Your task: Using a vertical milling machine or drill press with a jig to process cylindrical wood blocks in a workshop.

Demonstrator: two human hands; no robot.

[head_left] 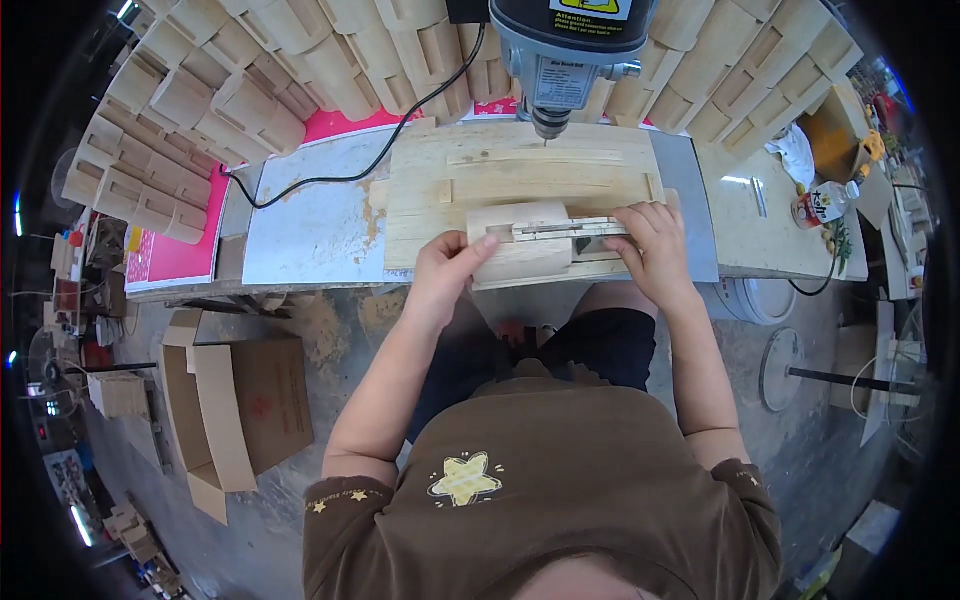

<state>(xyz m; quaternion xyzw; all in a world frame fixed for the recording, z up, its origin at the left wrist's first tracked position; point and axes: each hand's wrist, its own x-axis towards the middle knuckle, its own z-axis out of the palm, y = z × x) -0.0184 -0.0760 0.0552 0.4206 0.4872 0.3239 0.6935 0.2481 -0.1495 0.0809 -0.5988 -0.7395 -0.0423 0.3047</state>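
Note:
A pale rounded wooden piece point(525, 264) with a slot lies on a wooden board point(420, 220) at the table's near edge. At its left end my left hand point(445, 275) grips it, thumb on top and fingers curled round the side. A narrow light-coloured strip point(565, 230), with dark marks along it, lies lengthwise over the slot. My right hand point(655, 250) pinches the strip's right end between thumb and fingers. Just beyond the wooden piece hangs the drill press chuck point(550, 122), a thin bit pointing down, apart from the wood.
Stacked slotted wooden pieces point(260, 110) line the table's back. A black cable point(345, 178) crosses the left side. Thin battens point(535, 158) lie on the board. A bottle point(825, 203) stands at the right. On the floor sit an open cardboard box point(265, 400) and a white bucket point(760, 300).

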